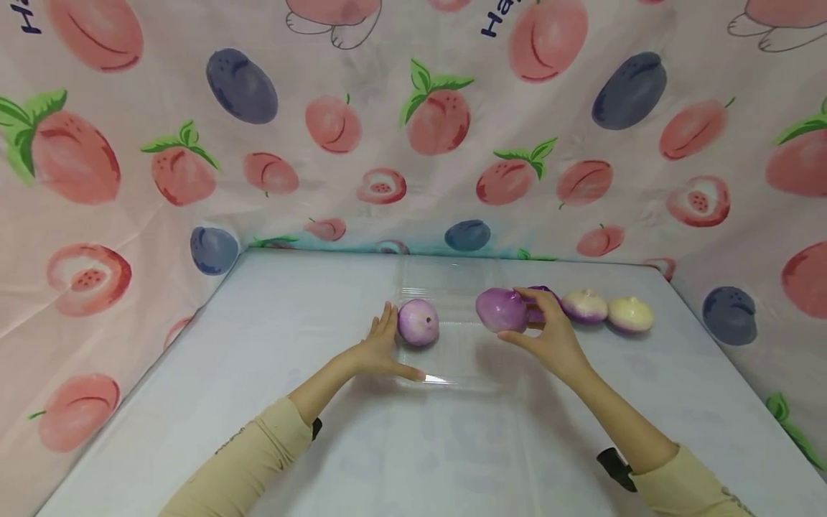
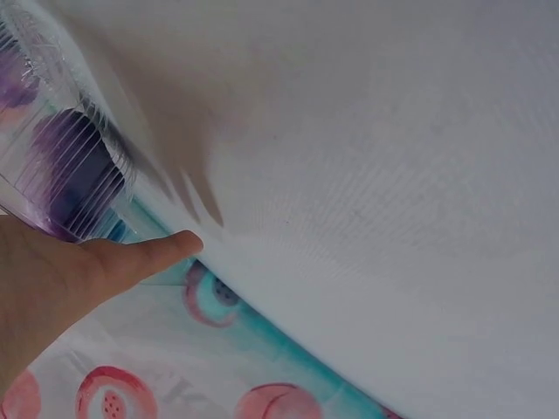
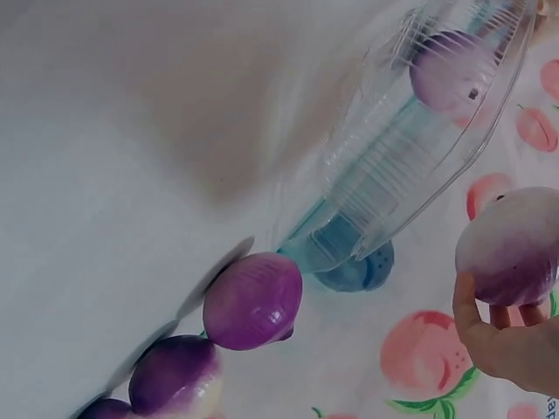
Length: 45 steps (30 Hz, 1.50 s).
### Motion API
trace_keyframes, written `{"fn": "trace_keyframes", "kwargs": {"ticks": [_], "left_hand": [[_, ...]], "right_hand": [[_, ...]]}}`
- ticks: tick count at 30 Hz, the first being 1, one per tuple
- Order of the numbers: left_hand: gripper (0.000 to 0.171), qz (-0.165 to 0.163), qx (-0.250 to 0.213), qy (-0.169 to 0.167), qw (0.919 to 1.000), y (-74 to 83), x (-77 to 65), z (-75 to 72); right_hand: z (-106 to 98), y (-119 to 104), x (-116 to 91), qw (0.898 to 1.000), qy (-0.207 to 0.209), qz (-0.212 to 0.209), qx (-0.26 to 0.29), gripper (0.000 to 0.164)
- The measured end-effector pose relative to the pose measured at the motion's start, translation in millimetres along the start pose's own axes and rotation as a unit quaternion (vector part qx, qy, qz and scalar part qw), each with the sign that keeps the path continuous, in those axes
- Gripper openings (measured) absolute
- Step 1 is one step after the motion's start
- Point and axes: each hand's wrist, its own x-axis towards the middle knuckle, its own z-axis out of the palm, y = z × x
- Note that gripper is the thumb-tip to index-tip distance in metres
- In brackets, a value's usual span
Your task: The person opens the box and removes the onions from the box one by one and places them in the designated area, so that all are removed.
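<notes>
A clear plastic box lies on the table with a pale purple onion in its left part. My left hand is at the box's left side, fingers straight, thumb along the near edge. In the left wrist view, the thumb of the left hand sticks out beside the ribbed box. My right hand pinches a purple onion between thumb and fingers above the box's right side. The right wrist view shows this held onion apart from the box.
Right of the box, onions stand in a row: a deep purple one partly hidden by the right hand, a purple-and-white one and a yellowish one. A fruit-printed cloth hangs behind the white table.
</notes>
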Motion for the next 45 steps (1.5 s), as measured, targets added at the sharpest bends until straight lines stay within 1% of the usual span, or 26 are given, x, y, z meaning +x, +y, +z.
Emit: {"fn": "trace_keyframes", "kwargs": {"ticks": [5, 9, 14, 16, 20, 24, 26, 33, 37, 40, 43, 45], "left_hand": [[0.133, -0.002, -0.004, -0.001, 1.0, -1.8, -1.8, -0.6], [0.132, -0.004, 0.001, -0.001, 1.0, -3.5, -2.2, -2.4], [0.133, -0.002, -0.001, 0.002, 1.0, -4.6, -1.9, -2.6], [0.133, -0.001, -0.004, 0.002, 1.0, -4.7, -1.9, -1.8], [0.134, -0.002, -0.005, -0.006, 1.0, -4.9, -1.7, 0.3], [0.133, -0.001, 0.004, -0.009, 1.0, -3.6, 0.0, 0.4], [0.133, 0.003, 0.006, -0.006, 1.0, -2.5, 1.2, -0.6], [0.133, -0.001, 0.001, -0.023, 0.9997, 1.0, 1.0, -3.7], [0.133, -0.003, -0.001, -0.02, 0.9998, 1.4, 0.4, -4.2], [0.134, -0.004, -0.001, -0.021, 0.9998, 1.5, 0.3, -4.1], [0.133, 0.001, 0.005, -0.019, 0.9998, 2.4, 0.6, -3.6], [0.133, 0.003, 0.006, -0.018, 0.9998, 1.5, -0.3, -2.9]], "right_hand": [[-1.7, 4.5, 0.8, 1.0, 0.011, 0.008, -0.016, 0.067], [-4.5, 9.0, 3.8, 1.0, 0.015, -0.004, -0.026, 0.067], [-12.8, 12.5, 7.2, 0.999, -0.011, -0.007, -0.034, 0.067], [-15.6, 15.4, 7.7, 0.999, -0.019, -0.007, -0.025, 0.067], [-19.5, 25.3, 8.4, 0.999, -0.023, -0.023, -0.018, 0.068], [-24.8, 36.1, 13.4, 0.998, -0.022, -0.05, -0.035, 0.068], [-28.9, 40.3, 17.0, 0.997, -0.026, -0.055, -0.042, 0.068], [-44.1, 47.8, 22.7, 0.996, -0.064, -0.038, -0.049, 0.068], [-50.5, 52.0, 22.4, 0.995, -0.084, -0.027, -0.056, 0.071], [-54.7, 55.5, 20.3, 0.992, -0.101, -0.007, -0.069, 0.074], [-59.7, 59.2, 17.0, 0.99, -0.11, 0.013, -0.088, 0.077], [-60.3, 62.1, 14.7, 0.989, -0.113, 0.02, -0.088, 0.078]]}}
